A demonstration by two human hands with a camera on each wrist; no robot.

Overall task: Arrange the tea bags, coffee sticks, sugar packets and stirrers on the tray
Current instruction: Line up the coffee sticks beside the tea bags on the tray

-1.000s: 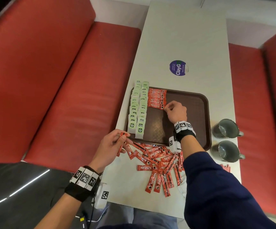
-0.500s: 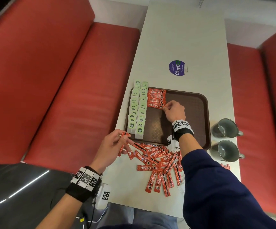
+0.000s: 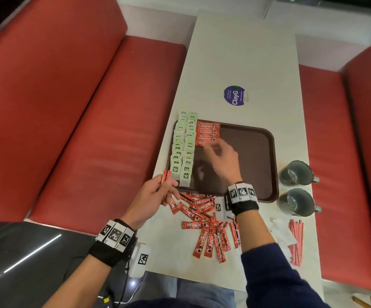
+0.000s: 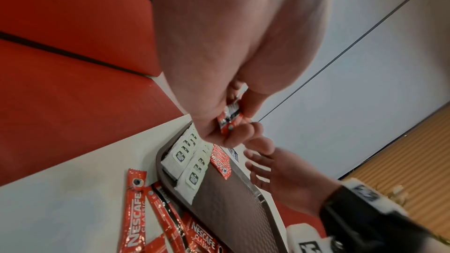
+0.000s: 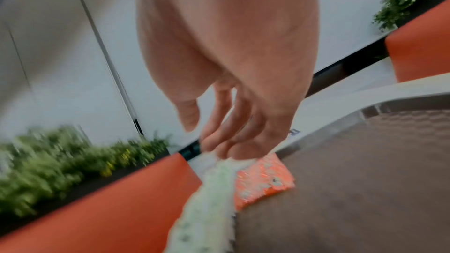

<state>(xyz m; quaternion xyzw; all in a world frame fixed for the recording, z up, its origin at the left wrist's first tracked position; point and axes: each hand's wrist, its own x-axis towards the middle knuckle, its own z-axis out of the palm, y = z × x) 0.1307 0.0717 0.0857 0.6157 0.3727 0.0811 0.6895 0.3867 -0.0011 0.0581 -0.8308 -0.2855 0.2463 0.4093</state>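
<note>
1. The brown tray (image 3: pixel 258 156) sits on the white table (image 3: pixel 235 63), just as it did a second ago.
2. Two columns of green tea bags (image 3: pixel 183 147) run down the tray's left side, unchanged, their far ends poking over the rim.
3. Beside them, at the far left of the tray, lies a neat block of red coffee sticks (image 3: pixel 207 132).
4. The right hand (image 3: pixel 223 160) has changed most. Before, it was bunched with its fingertips on the near edge of that block; now it has lifted off and hovers over the tray, fingers loose and spread, holding nothing. It is blurred with motion.
5. The left hand (image 3: pixel 152 196) stays at the tray's near left corner, still pinching a small bundle of coffee sticks (image 3: pixel 165 177) upright between thumb and fingers. It sits a touch nearer the tray than before.
6. The loose pile of coffee sticks (image 3: pixel 204 221) lies scattered on the table in front of the tray, much as earlier.
7. At the right edge of the table, a bunch of red stirrers (image 3: pixel 296 241) lies lengthways beside some white packets (image 3: pixel 281 231); more of both shows now than earlier.
8. Two grey mugs (image 3: pixel 295 187) stand just right of the tray, untouched.
</note>
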